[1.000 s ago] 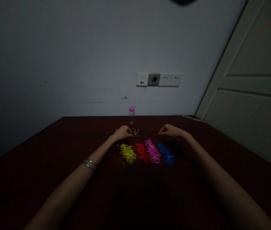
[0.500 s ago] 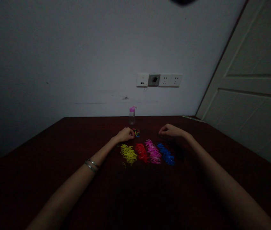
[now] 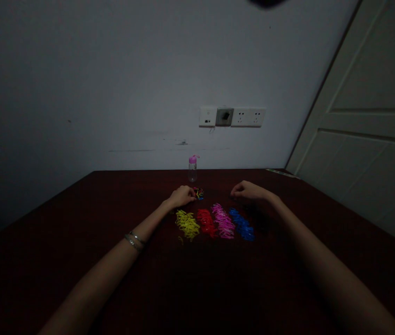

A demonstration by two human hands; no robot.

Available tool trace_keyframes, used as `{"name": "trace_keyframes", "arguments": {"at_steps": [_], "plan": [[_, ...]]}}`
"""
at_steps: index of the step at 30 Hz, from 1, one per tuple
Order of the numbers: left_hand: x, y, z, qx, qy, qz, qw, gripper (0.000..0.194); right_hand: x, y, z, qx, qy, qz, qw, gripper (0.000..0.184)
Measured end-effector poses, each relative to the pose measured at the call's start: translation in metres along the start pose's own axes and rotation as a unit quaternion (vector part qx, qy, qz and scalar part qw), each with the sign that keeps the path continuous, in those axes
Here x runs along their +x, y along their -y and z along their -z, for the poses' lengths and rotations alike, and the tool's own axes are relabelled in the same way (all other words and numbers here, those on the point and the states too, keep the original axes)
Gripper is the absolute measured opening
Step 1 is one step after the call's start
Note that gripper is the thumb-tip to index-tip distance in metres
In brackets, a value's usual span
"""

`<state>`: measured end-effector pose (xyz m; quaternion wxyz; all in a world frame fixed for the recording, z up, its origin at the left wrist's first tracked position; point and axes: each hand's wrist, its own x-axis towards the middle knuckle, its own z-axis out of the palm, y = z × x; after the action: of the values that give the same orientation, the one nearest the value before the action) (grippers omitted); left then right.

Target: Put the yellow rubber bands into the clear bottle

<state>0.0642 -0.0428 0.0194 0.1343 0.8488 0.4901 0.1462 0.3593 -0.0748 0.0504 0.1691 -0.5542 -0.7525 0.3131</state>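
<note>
Four sorted heaps of small rubber bands lie in a row on the dark red table: yellow, red, pink and blue. Behind them sits a small mixed-colour heap. My left hand, fingers curled, rests right beside that mixed heap and touches its left edge. My right hand lies on the table behind the blue heap, fingers curled in a loose fist; what it holds, if anything, is hidden. Thin bracelets circle my left wrist.
A small clear bottle with a pink cap stands at the table's far edge by the white wall. Wall sockets sit above it. A pale door is on the right. The room is dim.
My left hand has shifted slightly toward the mixed heap, covering part of it. The right hand and the sorted heaps stay where they were.
</note>
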Motion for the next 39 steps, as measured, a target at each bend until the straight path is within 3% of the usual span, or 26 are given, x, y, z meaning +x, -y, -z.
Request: {"name": "trace_keyframes", "arguments": {"at_steps": [8, 13, 16, 19, 25, 30, 35, 39], "plan": [[0.001, 0.009, 0.002, -0.043, -0.012, 0.003, 0.999, 0.022, 0.003, -0.005, 0.0, -0.016, 0.004, 0.022, 1.0, 0.025], [0.003, 0.005, 0.008, -0.121, -0.053, -0.001, 0.991, 0.025, 0.001, -0.005, 0.006, -0.008, 0.0, 0.033, 0.999, 0.026], [0.006, -0.01, 0.009, -0.176, -0.056, -0.021, 0.983, 0.025, -0.004, -0.001, 0.016, -0.011, -0.016, 0.036, 0.999, 0.027], [0.014, -0.036, 0.004, -0.204, -0.021, -0.062, 0.977, 0.024, -0.012, 0.001, 0.028, -0.01, -0.044, 0.047, 0.998, 0.026], [0.04, -0.103, -0.022, -0.249, 0.007, -0.135, 0.959, 0.025, -0.023, -0.002, 0.045, -0.013, -0.067, 0.041, 0.997, 0.028], [0.057, -0.144, -0.044, -0.238, 0.032, -0.131, 0.962, 0.024, -0.028, -0.005, 0.053, -0.035, -0.09, 0.029, 0.995, 0.032], [0.06, -0.15, -0.055, -0.229, 0.059, -0.145, 0.961, 0.029, -0.029, -0.006, 0.055, -0.048, -0.096, 0.031, 0.994, 0.032], [0.06, -0.129, -0.043, -0.211, 0.01, -0.127, 0.969, 0.034, -0.03, -0.004, 0.053, -0.039, -0.081, 0.034, 0.995, 0.032]]}}
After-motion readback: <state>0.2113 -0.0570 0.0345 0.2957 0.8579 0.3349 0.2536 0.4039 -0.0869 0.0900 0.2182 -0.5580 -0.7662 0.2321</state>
